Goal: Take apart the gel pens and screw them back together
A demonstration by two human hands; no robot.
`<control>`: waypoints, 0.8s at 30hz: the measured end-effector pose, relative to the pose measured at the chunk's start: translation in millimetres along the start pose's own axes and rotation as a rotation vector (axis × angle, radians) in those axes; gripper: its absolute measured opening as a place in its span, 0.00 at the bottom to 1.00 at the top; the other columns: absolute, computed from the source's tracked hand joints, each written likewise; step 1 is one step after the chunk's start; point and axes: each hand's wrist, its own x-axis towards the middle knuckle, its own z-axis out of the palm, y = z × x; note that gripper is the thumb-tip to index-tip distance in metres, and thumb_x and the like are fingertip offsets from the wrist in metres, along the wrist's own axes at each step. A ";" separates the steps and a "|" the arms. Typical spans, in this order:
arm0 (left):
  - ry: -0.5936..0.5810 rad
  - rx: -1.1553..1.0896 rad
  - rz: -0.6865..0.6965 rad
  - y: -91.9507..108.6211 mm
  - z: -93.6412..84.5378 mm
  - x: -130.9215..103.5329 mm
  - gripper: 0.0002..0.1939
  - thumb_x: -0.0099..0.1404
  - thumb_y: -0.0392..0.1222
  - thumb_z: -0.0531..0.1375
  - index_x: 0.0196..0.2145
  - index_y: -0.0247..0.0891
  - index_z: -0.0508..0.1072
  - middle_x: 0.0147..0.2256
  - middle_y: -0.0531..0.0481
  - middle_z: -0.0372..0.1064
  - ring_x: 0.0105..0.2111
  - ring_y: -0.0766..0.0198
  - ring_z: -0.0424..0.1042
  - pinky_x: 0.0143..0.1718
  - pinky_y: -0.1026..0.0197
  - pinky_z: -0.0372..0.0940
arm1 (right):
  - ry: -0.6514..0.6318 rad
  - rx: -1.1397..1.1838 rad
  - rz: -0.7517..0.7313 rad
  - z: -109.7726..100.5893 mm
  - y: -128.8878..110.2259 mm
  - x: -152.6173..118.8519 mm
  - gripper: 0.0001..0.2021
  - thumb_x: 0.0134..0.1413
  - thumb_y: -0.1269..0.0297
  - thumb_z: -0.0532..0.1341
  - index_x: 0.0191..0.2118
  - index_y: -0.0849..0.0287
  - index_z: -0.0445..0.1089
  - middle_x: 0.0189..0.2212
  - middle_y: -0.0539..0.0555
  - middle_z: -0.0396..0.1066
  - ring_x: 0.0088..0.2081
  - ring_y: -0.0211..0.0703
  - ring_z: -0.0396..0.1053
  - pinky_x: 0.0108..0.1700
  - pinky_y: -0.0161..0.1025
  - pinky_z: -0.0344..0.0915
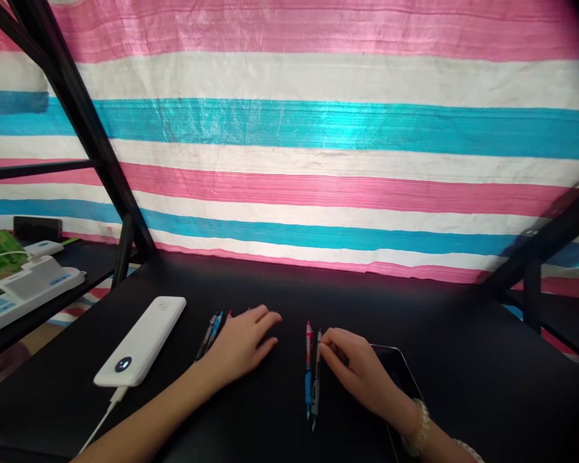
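Note:
My left hand [244, 341] rests palm down with its fingers apart, partly covering a group of pens. At its left edge show a black pen [205, 337], a blue pen [216, 326] and a bit of red; how many lie beneath is hidden. My right hand [354, 366] is closed, thumb and forefinger pinching the upper part of a grey-and-black pen [316, 389]. Close beside that one, nearly parallel, are a red pen part [309, 337] and a blue pen part [308, 386]; whether these are one pen or two I cannot tell.
A dark tablet-like device [403, 373] lies partly under my right forearm. On the left sit a white power bank [142, 341] and its cable [101, 421]. Farther left, a power strip [53, 283] is on another surface. Black frame bars [84, 122] and a striped sheet [318, 193] bound the black table [270, 276].

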 end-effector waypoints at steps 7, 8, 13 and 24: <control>-0.062 -0.006 0.459 25.7 15.3 -9.0 0.22 0.70 0.34 0.56 0.60 0.46 0.64 0.57 0.45 0.66 0.55 0.50 0.66 0.56 0.48 0.62 | 0.055 0.023 0.020 1.1 2.7 -1.1 0.12 0.68 0.68 0.55 0.30 0.58 0.66 0.25 0.47 0.63 0.27 0.39 0.61 0.31 0.36 0.54; -0.062 0.004 0.461 26.7 15.5 -9.7 0.21 0.70 0.33 0.56 0.59 0.45 0.65 0.57 0.45 0.66 0.55 0.50 0.65 0.56 0.48 0.62 | 0.054 0.023 0.024 1.2 2.4 -1.0 0.12 0.68 0.68 0.55 0.29 0.58 0.66 0.24 0.47 0.63 0.27 0.38 0.61 0.30 0.36 0.54; -0.052 0.058 0.502 25.6 19.7 -10.4 0.23 0.69 0.32 0.57 0.59 0.45 0.66 0.59 0.43 0.64 0.58 0.48 0.63 0.56 0.47 0.61 | 0.051 0.030 0.031 1.5 2.5 0.2 0.13 0.67 0.68 0.55 0.29 0.58 0.66 0.24 0.47 0.63 0.26 0.38 0.60 0.30 0.35 0.54; 0.087 0.133 0.624 27.5 23.4 -5.5 0.06 0.70 0.36 0.60 0.45 0.40 0.73 0.49 0.48 0.73 0.54 0.55 0.66 0.55 0.52 0.60 | 0.065 0.031 0.019 3.2 3.7 0.3 0.13 0.67 0.67 0.55 0.28 0.58 0.65 0.24 0.47 0.63 0.26 0.38 0.61 0.30 0.35 0.54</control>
